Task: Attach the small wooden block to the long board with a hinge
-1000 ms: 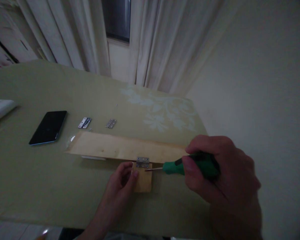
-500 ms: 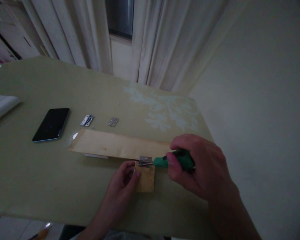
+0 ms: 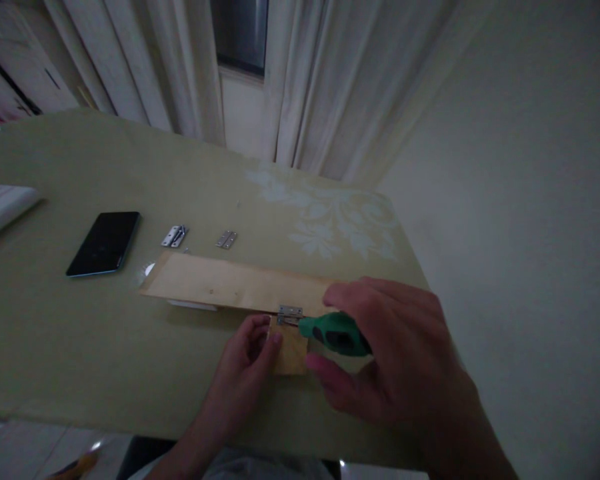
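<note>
A green-handled screwdriver (image 3: 335, 333) points left, its tip at a metal hinge (image 3: 290, 313). My right hand (image 3: 400, 340) is around the handle's rear end, thumb spread away below it. The hinge lies across the edge of a long wooden board (image 3: 230, 283) and a small wooden block (image 3: 293, 353). My left hand (image 3: 245, 367) grips the block's left side between thumb and fingers. The screwdriver's tip partly covers the hinge's lower leaf, so I cannot make out any screw there.
Beyond the board lie a loose hinge (image 3: 227, 239) and another hinge (image 3: 174, 236) with small metal pieces on it. A black tablet (image 3: 105, 243) rests to the left, with a white object (image 3: 5, 207) at the far left. A wall (image 3: 520, 233) borders the table on the right.
My right thumb has come off the screwdriver's handle and moved down and left. The handle has tilted, its rear end now lower. My left hand keeps its grip on the block.
</note>
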`<move>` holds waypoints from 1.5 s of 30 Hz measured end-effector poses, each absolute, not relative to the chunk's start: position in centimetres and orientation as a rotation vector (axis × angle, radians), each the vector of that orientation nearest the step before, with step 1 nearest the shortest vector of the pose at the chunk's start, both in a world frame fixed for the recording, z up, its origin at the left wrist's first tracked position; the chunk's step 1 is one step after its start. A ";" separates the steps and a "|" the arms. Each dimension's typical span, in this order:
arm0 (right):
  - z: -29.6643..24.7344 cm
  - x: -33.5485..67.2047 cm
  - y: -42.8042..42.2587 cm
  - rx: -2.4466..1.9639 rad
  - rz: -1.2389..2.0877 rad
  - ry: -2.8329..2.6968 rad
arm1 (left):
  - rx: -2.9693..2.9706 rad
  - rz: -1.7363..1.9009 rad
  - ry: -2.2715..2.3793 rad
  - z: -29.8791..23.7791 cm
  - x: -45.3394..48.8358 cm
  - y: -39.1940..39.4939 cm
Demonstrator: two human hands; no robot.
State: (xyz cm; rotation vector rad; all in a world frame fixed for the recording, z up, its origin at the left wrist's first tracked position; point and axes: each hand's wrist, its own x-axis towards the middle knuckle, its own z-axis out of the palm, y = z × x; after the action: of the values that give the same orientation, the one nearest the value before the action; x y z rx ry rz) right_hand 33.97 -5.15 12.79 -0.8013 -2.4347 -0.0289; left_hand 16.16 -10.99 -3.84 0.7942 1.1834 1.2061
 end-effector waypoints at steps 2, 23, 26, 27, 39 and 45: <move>12.9 34.0 -5.1 -0.914 -0.074 -2.403 | 0.798 1.204 1.220 -3.8 16.2 -10.9; 12.8 33.6 -4.6 -1.004 -0.022 -2.449 | 0.909 1.279 1.213 -4.1 16.3 -10.1; 12.8 33.6 -4.9 -0.691 0.167 -2.578 | 0.946 1.289 1.239 -4.2 16.3 -10.1; 12.8 33.5 -5.0 -0.657 0.172 -2.598 | 0.951 1.286 1.245 -4.2 16.3 -10.0; 12.6 33.1 -5.8 -0.738 -0.115 -2.569 | 0.972 1.309 1.254 -3.4 16.4 -10.2; 12.5 32.8 -6.1 -0.552 -0.103 -2.650 | 0.994 1.331 1.234 -3.6 16.4 -9.9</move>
State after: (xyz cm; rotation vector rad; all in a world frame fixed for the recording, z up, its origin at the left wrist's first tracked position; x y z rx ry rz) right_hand 32.78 -6.10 12.49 -0.5522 -2.6499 -0.1031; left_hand 16.38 -9.93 -3.61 0.9937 1.2340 1.3312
